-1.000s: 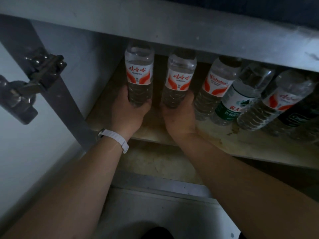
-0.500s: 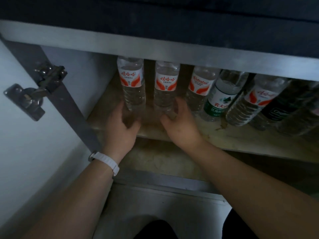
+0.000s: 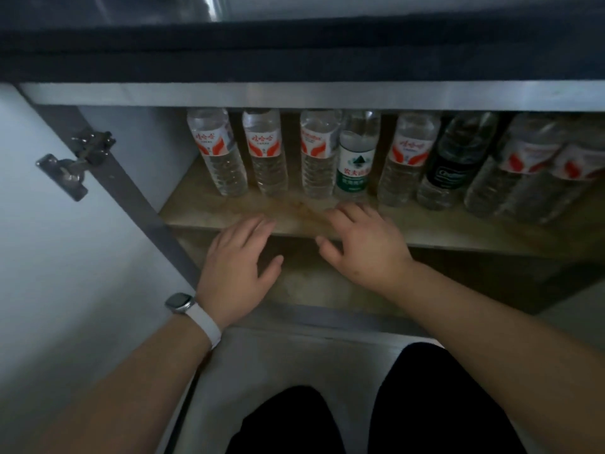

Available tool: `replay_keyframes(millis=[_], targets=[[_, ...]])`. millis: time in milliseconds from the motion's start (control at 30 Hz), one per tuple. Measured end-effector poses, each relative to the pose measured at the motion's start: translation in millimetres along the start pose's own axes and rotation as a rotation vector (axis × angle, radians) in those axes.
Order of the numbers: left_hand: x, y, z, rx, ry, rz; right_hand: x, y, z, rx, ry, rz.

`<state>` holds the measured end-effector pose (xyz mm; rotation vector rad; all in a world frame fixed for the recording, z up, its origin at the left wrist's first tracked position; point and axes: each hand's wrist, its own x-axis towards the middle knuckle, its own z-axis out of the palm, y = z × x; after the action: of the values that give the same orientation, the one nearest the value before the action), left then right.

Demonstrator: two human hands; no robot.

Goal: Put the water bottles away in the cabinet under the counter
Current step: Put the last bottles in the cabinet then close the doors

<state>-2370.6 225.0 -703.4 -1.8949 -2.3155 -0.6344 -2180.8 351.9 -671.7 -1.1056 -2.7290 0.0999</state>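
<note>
Several clear water bottles stand in a row on the cabinet shelf (image 3: pixel 209 211) under the counter. The two leftmost, a red-labelled bottle (image 3: pixel 217 155) and another red-labelled bottle (image 3: pixel 268 155), stand upright and free. Further right are a third red-labelled bottle (image 3: pixel 319 155), a green-labelled bottle (image 3: pixel 355 158) and a black-labelled bottle (image 3: pixel 453 165). My left hand (image 3: pixel 240 267), with a white watch on its wrist, hovers in front of the shelf edge, fingers spread, holding nothing. My right hand (image 3: pixel 361 244) is likewise open at the shelf's front edge, apart from the bottles.
The white cabinet door (image 3: pixel 59 257) stands open at the left on a metal hinge (image 3: pixel 75 162). A dark counter edge (image 3: pixel 294 57) overhangs the opening. A lower compartment (image 3: pixel 327 283) lies beneath the shelf. My dark-trousered knees (image 3: pixel 370 421) are at the bottom.
Both hands have let go of the two leftmost bottles and drawn back from the shelf towards me. The view has pulled back and up.
</note>
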Motion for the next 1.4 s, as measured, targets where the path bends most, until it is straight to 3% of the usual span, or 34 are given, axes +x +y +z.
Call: replay_keyframes(millis=[200, 433, 867, 1200, 1400], targets=[[-3.3, 53.2, -57.6, 0.027, -0.143, 0.079, -41.2, -11.0, -58.4, 0.093, -0.100, 0.088], [-24.1, 97.7, -173.0, 0.015, -0.248, 0.134, -85.3, -48.2, -175.9, 0.071, -0.266, 0.181], [-41.4, 119.5, -363.8, 0.098, -0.379, 0.167, -135.9, -123.9, -353.9, -0.010, -0.284, 0.259], [-79.2, 61.5, -389.1, 0.281, -0.632, -0.213, -198.8, -61.1, -355.5, -0.045, -0.379, 0.583], [-114.9, 32.2, -386.1, 0.337, -0.684, -0.468, -248.1, 1.2, -339.7, -0.180, -0.466, 0.748]])
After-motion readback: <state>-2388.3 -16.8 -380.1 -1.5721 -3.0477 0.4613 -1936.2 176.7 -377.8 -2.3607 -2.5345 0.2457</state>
